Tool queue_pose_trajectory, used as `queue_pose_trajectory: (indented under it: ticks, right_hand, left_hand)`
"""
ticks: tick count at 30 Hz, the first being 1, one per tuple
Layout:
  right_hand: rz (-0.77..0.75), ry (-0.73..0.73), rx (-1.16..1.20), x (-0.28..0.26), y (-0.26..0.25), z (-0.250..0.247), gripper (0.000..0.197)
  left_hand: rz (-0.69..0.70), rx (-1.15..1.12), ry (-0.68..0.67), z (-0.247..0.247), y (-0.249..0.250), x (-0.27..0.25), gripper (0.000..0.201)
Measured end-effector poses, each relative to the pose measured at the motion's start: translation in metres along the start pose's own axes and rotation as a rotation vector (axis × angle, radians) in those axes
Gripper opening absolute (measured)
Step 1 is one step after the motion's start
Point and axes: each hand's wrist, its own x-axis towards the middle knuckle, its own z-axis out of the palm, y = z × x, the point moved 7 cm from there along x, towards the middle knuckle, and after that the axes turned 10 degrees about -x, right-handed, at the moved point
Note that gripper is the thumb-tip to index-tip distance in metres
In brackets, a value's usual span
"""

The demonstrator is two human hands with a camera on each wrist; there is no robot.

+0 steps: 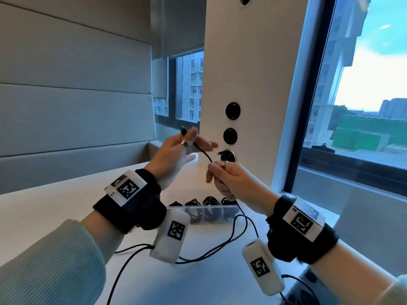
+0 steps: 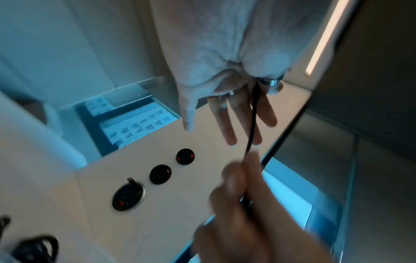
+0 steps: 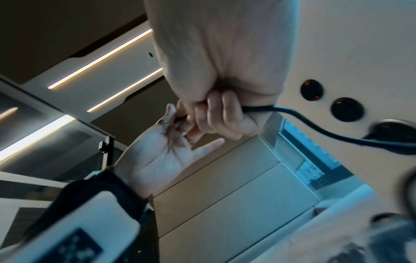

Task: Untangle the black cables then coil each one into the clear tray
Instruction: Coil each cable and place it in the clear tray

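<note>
My left hand [image 1: 187, 138] is raised above the white table and pinches the plug end of a black cable [image 1: 204, 154] between thumb and forefinger, with the other fingers [image 2: 229, 122] stretched straight. A short taut length of the cable [image 2: 252, 121] runs to my right hand [image 1: 218, 176], whose fingers [image 3: 225, 110] are curled round it. Below that hand the cable [image 3: 315, 129] drops and loops loosely across the table. The clear tray [image 1: 176, 208] lies under both hands and holds several coiled black cables.
A white pillar [image 1: 253, 73] with three round black sockets stands just behind the hands. A window fills the right side and a padded wall the left. More loose black cable [image 1: 123, 266] trails over the white table [image 1: 55, 208] toward me and past its right edge.
</note>
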Motion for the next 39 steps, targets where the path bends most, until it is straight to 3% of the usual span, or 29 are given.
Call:
queue_pose_trajectory:
  ticks: [3,5,9,12,17,22,25,28,31,34,36,39]
  right_hand:
    - [0.074,-0.031,-0.185,-0.014,0.028,-0.011,0.039]
    - [0.072,-0.013,-0.330,-0.021,0.042,-0.020,0.040]
    - [0.018,0.052,-0.569,-0.023,0.051,-0.034,0.036]
    - [0.048,0.282,-0.609,-0.018,0.049,-0.054,0.033]
    - [-0.009,0.545,-0.701,-0.013,0.008,-0.059,0.028]
    - [-0.130,0.640,-0.637,-0.014,-0.023,-0.046,0.029]
    - [-0.245,0.583,-0.485,-0.019,-0.038,-0.032,0.029]
    - [-0.306,0.342,-0.326,-0.030,-0.045,-0.005,0.028]
    - [-0.201,0.010,-0.339,-0.037,-0.021,0.033,0.028]
    - [-0.096,-0.200,-0.406,-0.040,0.010,0.056,0.032]
    - [-0.016,-0.145,-0.503,-0.033,0.027,0.044,0.033]
    - [0.110,0.108,-0.525,-0.019,0.043,-0.004,0.037]
  left_hand:
    - [-0.018,-0.335,0.086,-0.018,0.000,0.001,0.039]
    - [-0.041,-0.383,0.107,-0.023,0.000,-0.001,0.039]
    - [-0.264,-0.176,0.054,-0.016,-0.020,-0.006,0.034]
    - [-0.424,-0.020,-0.025,-0.011,-0.038,-0.014,0.031]
    - [-0.536,0.184,-0.261,0.010,-0.050,-0.029,0.045]
    - [-0.593,0.189,-0.217,0.011,-0.054,-0.032,0.031]
    - [-0.524,0.030,-0.109,0.003,-0.054,-0.026,0.031]
    - [-0.368,-0.301,0.042,-0.012,-0.043,-0.012,0.038]
    - [-0.261,-0.658,0.108,-0.017,-0.028,-0.003,0.045]
    - [-0.277,-0.718,0.042,-0.005,-0.016,-0.006,0.045]
    - [-0.342,-0.569,-0.024,0.004,-0.016,-0.012,0.043]
    - [-0.476,-0.193,-0.132,0.006,-0.028,-0.023,0.040]
